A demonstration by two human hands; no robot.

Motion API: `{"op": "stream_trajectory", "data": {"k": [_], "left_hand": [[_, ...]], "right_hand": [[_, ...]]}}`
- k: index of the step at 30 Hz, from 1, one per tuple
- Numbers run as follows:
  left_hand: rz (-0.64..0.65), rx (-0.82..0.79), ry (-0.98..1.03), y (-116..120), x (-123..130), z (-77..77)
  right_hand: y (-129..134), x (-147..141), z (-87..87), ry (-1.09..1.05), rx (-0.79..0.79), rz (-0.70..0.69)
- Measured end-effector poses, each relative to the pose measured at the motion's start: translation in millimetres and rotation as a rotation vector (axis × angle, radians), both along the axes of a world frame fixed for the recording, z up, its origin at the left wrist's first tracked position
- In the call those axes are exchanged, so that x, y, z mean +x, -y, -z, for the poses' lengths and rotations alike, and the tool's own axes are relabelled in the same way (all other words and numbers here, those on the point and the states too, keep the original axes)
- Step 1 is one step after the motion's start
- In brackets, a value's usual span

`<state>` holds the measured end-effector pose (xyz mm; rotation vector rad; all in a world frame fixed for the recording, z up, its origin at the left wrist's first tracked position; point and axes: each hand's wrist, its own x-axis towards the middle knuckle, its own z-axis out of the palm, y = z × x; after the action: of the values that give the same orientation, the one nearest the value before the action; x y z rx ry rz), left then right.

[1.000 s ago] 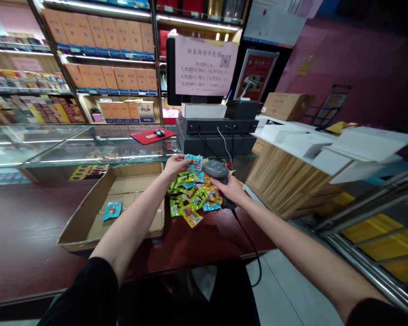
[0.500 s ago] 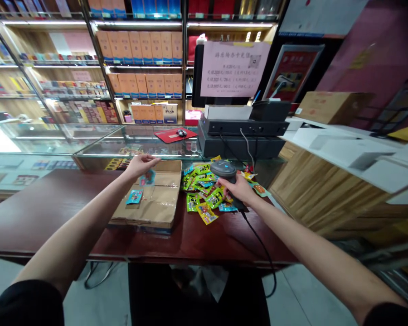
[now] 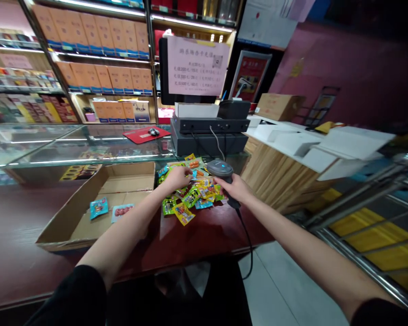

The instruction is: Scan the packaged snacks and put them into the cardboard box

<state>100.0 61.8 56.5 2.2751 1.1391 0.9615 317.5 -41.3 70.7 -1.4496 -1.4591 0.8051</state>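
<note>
My right hand [image 3: 236,186] is wrapped round the handle of a black barcode scanner [image 3: 220,168], held upright over the right side of a pile of small snack packets [image 3: 191,198]. A blue light glows on the scanner's head. At the upper left of that pile, my left hand [image 3: 178,177] has its fingers curled down among the packets. What they grip, if anything, is hidden. A shallow cardboard box [image 3: 68,213] stands left of the pile. In it lie a blue packet [image 3: 99,208] and a clear-fronted packet with reddish contents [image 3: 121,212], partly behind my left forearm.
Behind the pile stand a black cash drawer [image 3: 209,144] and a monitor with a paper notice [image 3: 197,65]. A mouse [image 3: 153,131] rests on a red pad [image 3: 136,136] on the glass counter. The scanner's cable [image 3: 246,231] hangs over the table's front edge.
My left hand has moved right from above the box to the pile. The packet it held now lies in the box beside the blue one. The view has turned right; the scanner stays in my right hand.
</note>
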Motion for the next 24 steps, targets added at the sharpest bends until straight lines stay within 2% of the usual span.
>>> {"op": "stream_trajectory", "data": {"k": [6,11,15,18,21,22,24], "left_hand": [[0.216,0.131,-0.11,20,34,35.7],[0.261,0.055,-0.173,18,45,48.1],[0.224,-0.06,-0.13,10,42,43.7],[0.194,-0.198,0.017,-1,28,34.5],[0.094,-0.343,0.261,-18,7,23.4],[0.051,-0.374,0.346,-24,-1,19.7],[-0.024,-0.414,0.503,-35,-14,11.9]], "right_hand": [[5,22,16.7,-0.076,-0.047,0.063],[14,17,22.8,-0.162,-0.053,0.105],[13,6,19.4,-0.195,-0.074,0.085],[-1,4,7.5,-0.136,-0.057,0.034],[-24,7,-13.8,0.003,-0.083,-0.117],[-32,9,-21.7,0.08,-0.121,-0.195],[-47,13,-35.8,0.305,-0.142,-0.257]]}}
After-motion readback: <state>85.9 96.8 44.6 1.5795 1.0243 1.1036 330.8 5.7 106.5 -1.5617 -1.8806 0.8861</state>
